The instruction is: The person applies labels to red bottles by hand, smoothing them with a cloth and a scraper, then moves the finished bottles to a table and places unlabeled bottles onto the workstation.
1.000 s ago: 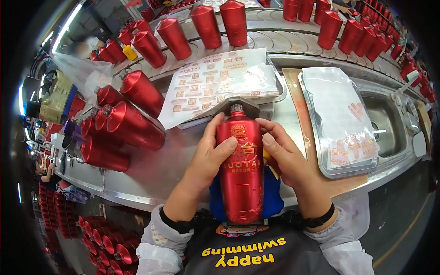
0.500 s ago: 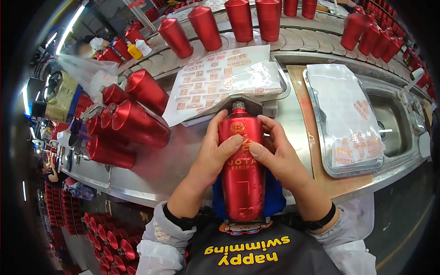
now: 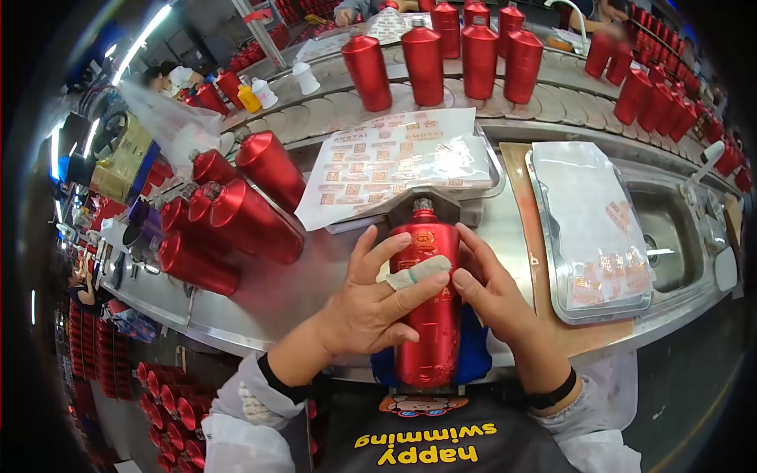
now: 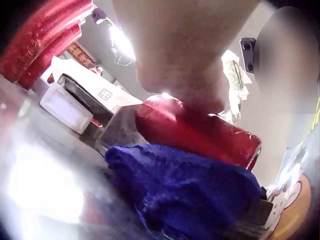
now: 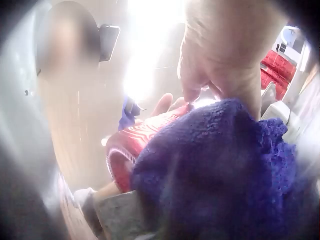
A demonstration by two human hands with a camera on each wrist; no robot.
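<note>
A red bottle (image 3: 426,347) lies neck away from me on a blue cloth (image 3: 475,356) in a metal cradle at the counter's front edge. My left hand (image 3: 394,277) lies across its front with the fingers spread. The bandaged forefinger (image 3: 418,272) presses flat over the gold label. My right hand (image 3: 471,272) cups the bottle's right side, fingertips curled against it. In the left wrist view the bottle (image 4: 200,132) rests on the cloth (image 4: 185,190) beneath my palm. The right wrist view shows the bottle's base (image 5: 142,140) beside the cloth (image 5: 220,165).
A sheet of gold labels (image 3: 394,162) lies just beyond the bottle's neck. Several red bottles (image 3: 252,221) lie on their sides at left. Upright ones (image 3: 426,55) stand on the curved conveyor behind. A metal tray (image 3: 544,236) of sticker sheets and a sink (image 3: 670,229) are at right.
My left hand has slid from the bottle's left side across its front, with the forefinger now flat over the label. My right fingers drew back to the right side. Conveyor bottles shifted.
</note>
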